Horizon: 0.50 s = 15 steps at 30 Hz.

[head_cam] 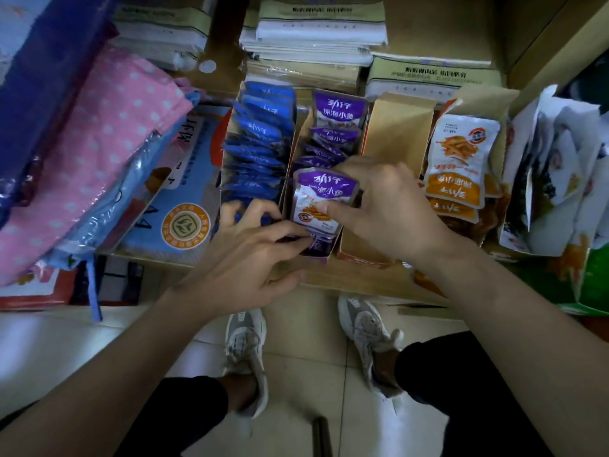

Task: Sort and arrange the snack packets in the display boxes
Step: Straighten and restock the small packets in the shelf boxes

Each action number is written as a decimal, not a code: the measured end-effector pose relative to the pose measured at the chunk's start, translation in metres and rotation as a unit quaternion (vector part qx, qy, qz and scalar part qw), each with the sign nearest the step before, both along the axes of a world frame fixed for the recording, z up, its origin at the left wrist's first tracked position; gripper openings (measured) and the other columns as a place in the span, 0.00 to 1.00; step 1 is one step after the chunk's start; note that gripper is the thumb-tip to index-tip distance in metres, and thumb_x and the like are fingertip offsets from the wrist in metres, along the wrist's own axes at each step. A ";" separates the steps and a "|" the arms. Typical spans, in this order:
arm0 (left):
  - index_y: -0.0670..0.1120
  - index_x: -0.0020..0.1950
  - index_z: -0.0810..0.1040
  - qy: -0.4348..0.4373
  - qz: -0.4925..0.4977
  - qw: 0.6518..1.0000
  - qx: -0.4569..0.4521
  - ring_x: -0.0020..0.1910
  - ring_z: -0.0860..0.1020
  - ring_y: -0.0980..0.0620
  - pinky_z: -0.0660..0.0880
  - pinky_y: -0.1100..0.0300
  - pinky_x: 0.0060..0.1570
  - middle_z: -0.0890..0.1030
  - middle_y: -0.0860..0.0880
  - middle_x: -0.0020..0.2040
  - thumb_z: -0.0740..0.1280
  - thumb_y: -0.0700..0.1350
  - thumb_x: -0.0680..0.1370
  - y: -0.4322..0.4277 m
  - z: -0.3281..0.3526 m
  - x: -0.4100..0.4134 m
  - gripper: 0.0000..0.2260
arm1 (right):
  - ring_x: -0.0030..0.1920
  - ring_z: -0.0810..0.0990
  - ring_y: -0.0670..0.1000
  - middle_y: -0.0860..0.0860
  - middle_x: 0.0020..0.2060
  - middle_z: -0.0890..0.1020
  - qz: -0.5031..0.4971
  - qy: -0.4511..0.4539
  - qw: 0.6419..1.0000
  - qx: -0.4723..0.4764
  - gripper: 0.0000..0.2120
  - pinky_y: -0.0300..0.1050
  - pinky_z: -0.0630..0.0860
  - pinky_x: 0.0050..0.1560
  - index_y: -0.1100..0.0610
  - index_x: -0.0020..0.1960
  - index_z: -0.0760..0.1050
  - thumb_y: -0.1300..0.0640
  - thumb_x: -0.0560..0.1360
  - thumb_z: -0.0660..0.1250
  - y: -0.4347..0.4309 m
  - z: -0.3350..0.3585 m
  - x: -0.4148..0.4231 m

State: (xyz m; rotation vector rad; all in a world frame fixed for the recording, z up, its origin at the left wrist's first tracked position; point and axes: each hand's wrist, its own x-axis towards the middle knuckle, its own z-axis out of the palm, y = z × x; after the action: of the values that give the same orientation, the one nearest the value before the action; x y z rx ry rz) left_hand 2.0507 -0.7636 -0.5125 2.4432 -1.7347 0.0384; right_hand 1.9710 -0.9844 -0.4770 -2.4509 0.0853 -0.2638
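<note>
Head view: right hand (385, 209) pinches purple packet (321, 196); left hand (244, 258) grips display box (318, 254) front below it.

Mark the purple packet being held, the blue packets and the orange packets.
purple packet (326, 185): head view, purple top band.
blue packets (259, 131): head view, mid-row packet.
orange packets (461, 159): head view, top packet's face.

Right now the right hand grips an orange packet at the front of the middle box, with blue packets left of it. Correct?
Not quite. The head view shows the packet gripped by the right hand is a purple packet, not orange. It is at the front of the middle box, with blue packets left of it.
</note>
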 end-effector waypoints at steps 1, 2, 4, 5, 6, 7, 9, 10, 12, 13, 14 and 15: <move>0.54 0.65 0.82 0.006 0.002 1.000 -0.009 0.60 0.71 0.47 0.59 0.49 0.53 0.79 0.61 0.64 0.65 0.60 0.77 -0.001 0.000 -0.001 0.20 | 0.50 0.82 0.51 0.52 0.50 0.83 0.001 0.002 1.000 0.008 0.17 0.54 0.81 0.46 0.58 0.60 0.80 0.51 0.76 0.74 -0.001 0.000 0.000; 0.54 0.64 0.82 0.012 0.002 1.000 -0.020 0.59 0.71 0.47 0.58 0.50 0.52 0.79 0.62 0.64 0.65 0.59 0.78 -0.001 0.000 -0.001 0.18 | 0.50 0.82 0.50 0.52 0.50 0.83 0.003 0.005 1.000 0.016 0.16 0.54 0.81 0.46 0.58 0.60 0.80 0.51 0.76 0.73 -0.002 0.000 0.001; 0.54 0.63 0.83 0.027 -0.001 0.998 -0.050 0.56 0.70 0.49 0.60 0.50 0.51 0.79 0.63 0.63 0.64 0.54 0.79 -0.002 0.001 0.000 0.15 | 0.49 0.82 0.50 0.51 0.50 0.83 0.008 0.011 0.999 0.032 0.16 0.53 0.81 0.46 0.58 0.59 0.79 0.50 0.76 0.73 -0.006 0.002 0.001; 0.54 0.63 0.83 0.037 -0.005 0.997 -0.066 0.54 0.69 0.49 0.62 0.48 0.49 0.79 0.63 0.63 0.64 0.51 0.80 -0.002 0.001 0.001 0.14 | 0.50 0.82 0.49 0.51 0.50 0.83 0.009 0.012 0.999 0.037 0.16 0.52 0.81 0.46 0.59 0.59 0.79 0.50 0.76 0.73 -0.007 0.003 0.001; 0.55 0.63 0.83 0.045 -0.013 0.996 -0.080 0.53 0.68 0.50 0.63 0.47 0.47 0.80 0.63 0.63 0.64 0.49 0.80 -0.002 0.002 0.002 0.14 | 0.50 0.82 0.48 0.51 0.50 0.83 0.008 0.011 0.999 0.042 0.17 0.52 0.81 0.46 0.59 0.60 0.79 0.50 0.76 0.73 -0.009 0.004 0.001; 0.55 0.62 0.83 0.048 -0.023 0.994 -0.093 0.52 0.67 0.51 0.62 0.48 0.46 0.80 0.63 0.62 0.65 0.47 0.80 -0.002 0.003 0.003 0.13 | 0.51 0.82 0.47 0.51 0.51 0.84 0.006 0.013 0.999 0.048 0.17 0.51 0.81 0.46 0.59 0.61 0.79 0.50 0.76 0.73 -0.010 0.006 0.000; 0.55 0.60 0.85 0.052 -0.039 0.990 -0.125 0.50 0.68 0.51 0.57 0.52 0.46 0.81 0.63 0.59 0.67 0.45 0.80 -0.002 0.004 0.003 0.12 | 0.53 0.82 0.45 0.51 0.53 0.84 -0.001 0.025 0.998 0.066 0.19 0.50 0.82 0.48 0.58 0.62 0.78 0.50 0.76 0.74 -0.012 0.010 -0.001; 0.55 0.58 0.86 0.063 -0.044 0.986 -0.148 0.49 0.69 0.52 0.57 0.53 0.46 0.82 0.62 0.57 0.68 0.43 0.79 -0.002 0.004 0.003 0.12 | 0.53 0.83 0.45 0.51 0.53 0.85 -0.002 0.032 0.997 0.074 0.19 0.49 0.82 0.48 0.58 0.63 0.78 0.50 0.75 0.74 -0.012 0.011 -0.003; 0.52 0.53 0.88 0.088 -0.045 0.975 -0.199 0.46 0.73 0.52 0.61 0.52 0.46 0.84 0.60 0.52 0.69 0.40 0.78 -0.004 0.003 0.004 0.11 | 0.52 0.83 0.47 0.51 0.52 0.85 0.001 0.045 0.996 0.077 0.19 0.50 0.82 0.47 0.58 0.62 0.79 0.50 0.75 0.74 -0.011 0.013 -0.006; 0.51 0.50 0.88 0.102 -0.041 0.969 -0.220 0.45 0.75 0.53 0.64 0.51 0.46 0.85 0.59 0.50 0.70 0.38 0.78 -0.006 0.004 0.005 0.10 | 0.51 0.83 0.48 0.51 0.51 0.85 0.002 0.044 0.996 0.071 0.18 0.51 0.81 0.46 0.59 0.61 0.79 0.50 0.75 0.73 -0.011 0.014 -0.007; 0.49 0.47 0.88 0.119 -0.036 0.964 -0.236 0.45 0.77 0.53 0.68 0.51 0.46 0.86 0.58 0.49 0.71 0.36 0.77 -0.008 0.006 0.005 0.09 | 0.50 0.84 0.48 0.52 0.51 0.85 0.002 0.035 0.997 0.066 0.18 0.52 0.82 0.46 0.59 0.61 0.79 0.50 0.76 0.73 -0.011 0.014 -0.007; 0.48 0.45 0.88 0.137 -0.032 0.958 -0.250 0.45 0.79 0.53 0.71 0.50 0.46 0.86 0.56 0.48 0.72 0.35 0.76 -0.010 0.009 0.005 0.09 | 0.50 0.84 0.48 0.52 0.50 0.85 0.001 0.023 0.998 0.063 0.18 0.52 0.82 0.45 0.59 0.61 0.79 0.50 0.76 0.73 -0.011 0.015 -0.007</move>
State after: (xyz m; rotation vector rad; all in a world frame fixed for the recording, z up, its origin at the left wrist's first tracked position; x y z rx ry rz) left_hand 2.0560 -0.7738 -0.5031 1.9248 -1.4651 0.1096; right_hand 1.9640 -0.9953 -0.4619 -2.3312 0.1171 -0.1955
